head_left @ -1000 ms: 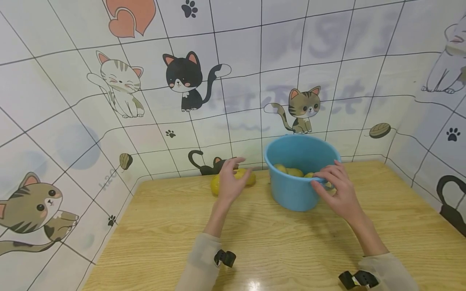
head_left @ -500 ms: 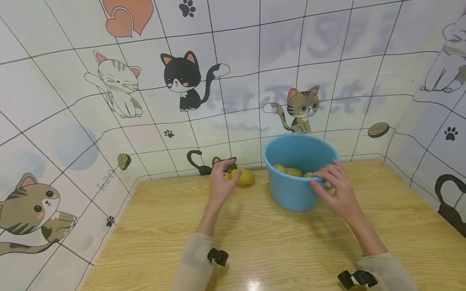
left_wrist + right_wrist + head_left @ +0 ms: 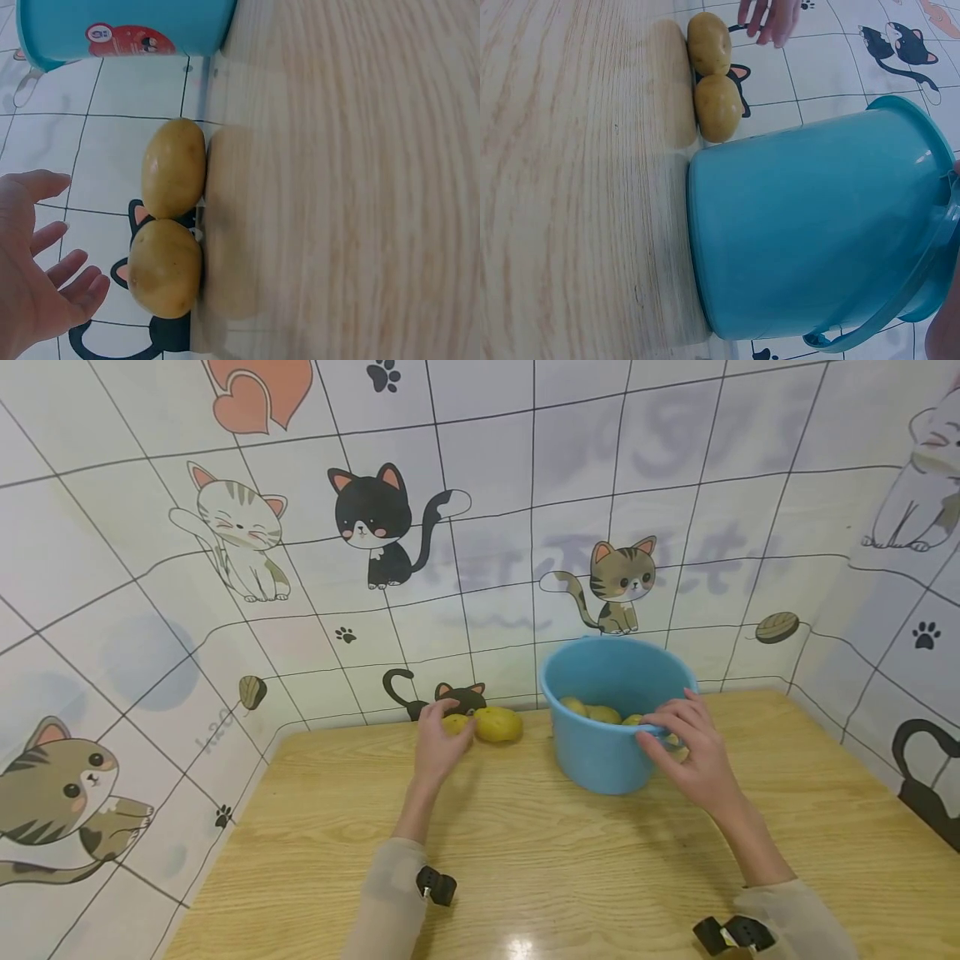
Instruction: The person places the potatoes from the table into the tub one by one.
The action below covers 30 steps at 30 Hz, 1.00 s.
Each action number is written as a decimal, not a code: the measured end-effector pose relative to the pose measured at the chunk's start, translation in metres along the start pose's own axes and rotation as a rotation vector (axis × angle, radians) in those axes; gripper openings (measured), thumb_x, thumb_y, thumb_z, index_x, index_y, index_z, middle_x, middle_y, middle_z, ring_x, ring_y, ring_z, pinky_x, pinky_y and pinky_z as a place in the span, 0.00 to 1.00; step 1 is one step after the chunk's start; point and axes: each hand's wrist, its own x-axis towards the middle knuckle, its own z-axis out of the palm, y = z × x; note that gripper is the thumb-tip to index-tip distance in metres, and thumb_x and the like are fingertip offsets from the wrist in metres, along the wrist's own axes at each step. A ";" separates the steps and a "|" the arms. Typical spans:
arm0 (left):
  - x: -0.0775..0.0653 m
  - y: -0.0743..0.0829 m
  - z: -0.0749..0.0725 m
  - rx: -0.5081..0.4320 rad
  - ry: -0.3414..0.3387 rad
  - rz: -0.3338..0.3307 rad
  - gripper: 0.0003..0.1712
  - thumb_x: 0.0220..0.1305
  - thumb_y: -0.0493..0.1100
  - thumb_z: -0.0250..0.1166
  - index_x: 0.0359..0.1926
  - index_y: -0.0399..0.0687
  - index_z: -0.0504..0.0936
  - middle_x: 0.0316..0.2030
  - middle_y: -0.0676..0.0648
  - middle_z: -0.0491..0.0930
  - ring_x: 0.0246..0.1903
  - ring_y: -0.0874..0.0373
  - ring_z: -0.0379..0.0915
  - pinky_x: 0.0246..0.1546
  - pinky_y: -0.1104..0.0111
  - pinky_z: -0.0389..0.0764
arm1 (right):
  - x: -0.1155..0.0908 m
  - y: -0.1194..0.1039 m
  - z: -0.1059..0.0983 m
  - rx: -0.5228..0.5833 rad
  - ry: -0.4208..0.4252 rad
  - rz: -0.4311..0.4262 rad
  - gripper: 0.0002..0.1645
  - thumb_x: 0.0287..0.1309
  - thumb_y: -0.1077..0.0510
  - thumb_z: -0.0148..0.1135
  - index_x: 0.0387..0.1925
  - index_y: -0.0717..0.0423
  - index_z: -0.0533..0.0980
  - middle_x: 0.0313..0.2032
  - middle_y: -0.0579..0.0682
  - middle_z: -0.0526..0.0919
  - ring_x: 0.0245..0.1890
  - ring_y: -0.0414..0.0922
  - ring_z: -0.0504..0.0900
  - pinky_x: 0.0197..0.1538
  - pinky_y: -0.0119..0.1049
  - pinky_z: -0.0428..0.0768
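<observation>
Two yellow-brown potatoes lie end to end on the table against the back wall: a right one (image 3: pixel 501 725) and a left one (image 3: pixel 454 724), partly hidden by my left hand (image 3: pixel 438 747). That hand hovers at the left potato with thumb and fingers spread; the left wrist view shows a gap between the fingers and both potatoes. To the right stands a blue plastic bucket (image 3: pixel 603 764) with several potatoes (image 3: pixel 602 714) inside. My right hand (image 3: pixel 693 756) grips the bucket's rim at its front right, thumb outside. Only a sliver of this hand shows in the right wrist view.
The wood-grain table (image 3: pixel 525 852) meets a wall covering (image 3: pixel 495 568) printed with cats and grid lines close behind the potatoes and bucket. The bucket's handle (image 3: pixel 900 300) hangs down along its side. A red label (image 3: pixel 135 41) marks the bucket's wall.
My left hand has shifted left, from in front of both potatoes to the left one, uncovering the right potato. The right hand and bucket stay put.
</observation>
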 end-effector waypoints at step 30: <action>0.002 -0.044 -0.008 0.070 -0.129 -0.209 0.36 0.61 0.39 0.71 0.66 0.30 0.67 0.63 0.27 0.65 0.60 0.34 0.66 0.61 0.43 0.70 | -0.002 0.002 0.000 -0.008 -0.001 0.004 0.27 0.68 0.37 0.60 0.34 0.58 0.84 0.34 0.55 0.81 0.44 0.43 0.73 0.71 0.65 0.52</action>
